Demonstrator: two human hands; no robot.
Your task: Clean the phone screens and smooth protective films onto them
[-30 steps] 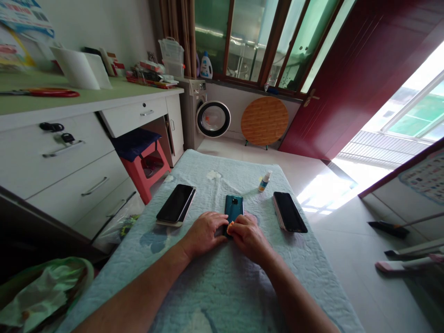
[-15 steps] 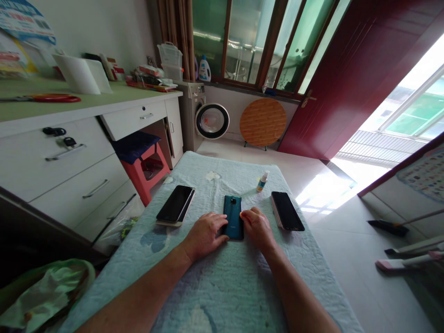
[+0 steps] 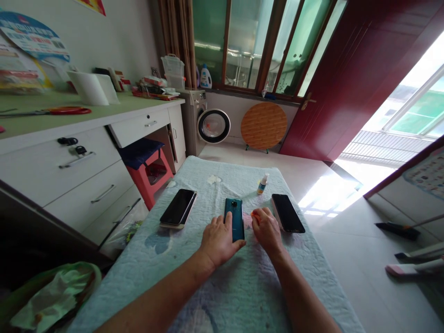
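A teal phone (image 3: 237, 222), back upward, is touched on a quilted cloth (image 3: 243, 175) by the left hand (image 3: 219, 240), its fingers spread over the left edge and its thumb at the bottom. Right of the teal phone, apart from it, an orange piece (image 3: 255, 215) is pinched by the right hand (image 3: 268, 229). Beyond the teal phone, rightward, a spray bottle (image 3: 262, 185) is seen upright. The teal phone could be skewed on the soft cloth by uneven pressure; the bottle could be toppled by a far reach. Half a second earlier, the teal phone's right edge was met by the right hand; a gap is now shown.
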